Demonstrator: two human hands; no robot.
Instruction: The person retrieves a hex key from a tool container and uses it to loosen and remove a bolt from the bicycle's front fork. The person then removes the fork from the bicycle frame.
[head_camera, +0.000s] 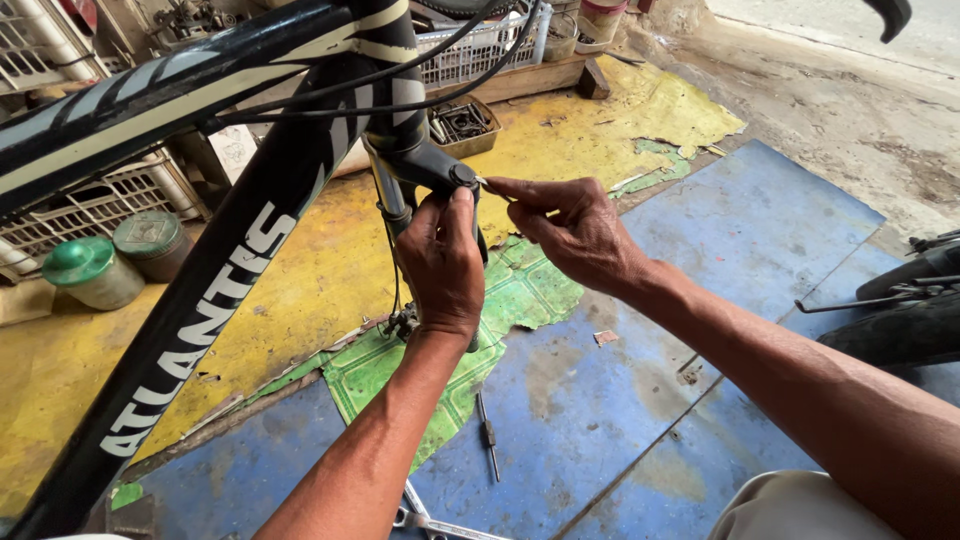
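Fork crown (440, 165) of the black bicycle frame (200, 290) sits at the upper middle of the floor area, above the seam where the yellow sheet (330, 260) meets the green sheet (520, 290). Left hand (443, 265) wraps the fork leg just under the crown, thumb pressed up against the crown's end, fingers curled closed around the leg. Right hand (575, 230) comes in from the right; thumb and forefinger pinched narrow on a small pale part (484, 183) touching the crown's end. What the part is cannot be told. Remaining right fingers loosely bent.

Black cables (420, 70) run from the head tube toward the upper edge.

On the blue sheet (720, 260), near its lower edge: a small screwdriver (488, 432) lying flat, and a metal wrench (425, 515) at the bottom edge. Upper left of the floor: two round tins with green lids (95, 270), beside a white plastic crate (100, 205). A small tray of metal bits (462, 122) stands near the upper edge, behind the fork. A dark tyre (895, 325) lies at the right edge.
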